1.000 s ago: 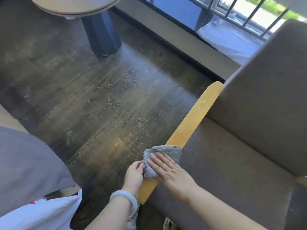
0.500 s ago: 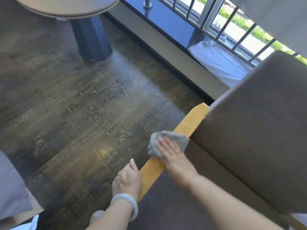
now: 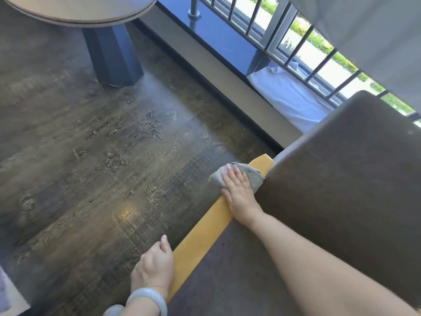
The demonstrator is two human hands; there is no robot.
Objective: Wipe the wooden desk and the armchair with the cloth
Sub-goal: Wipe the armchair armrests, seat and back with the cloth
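The armchair [image 3: 341, 190] has brown upholstery and a yellow wooden armrest [image 3: 205, 236] running diagonally from the lower middle up to the backrest. A grey cloth [image 3: 252, 176] lies on the far end of the armrest, close to the backrest. My right hand [image 3: 239, 195] presses flat on the cloth with fingers stretched out. My left hand [image 3: 155, 267], with a pale bangle on the wrist, rests against the near end of the armrest's outer edge, fingers curled along it. A round wooden table [image 3: 79, 10] stands at the top left.
Dark wood-grain floor [image 3: 102, 167] fills the left and middle. The table's dark pedestal [image 3: 114, 55] stands on it. A low ledge, metal railing [image 3: 284, 37] and a white folded cloth [image 3: 291, 96] lie behind the chair. A curtain hangs at the top right.
My right hand has slid the cloth along the armrest away from me, from its near part up to the backrest end. My left hand stayed near the armrest's near end.
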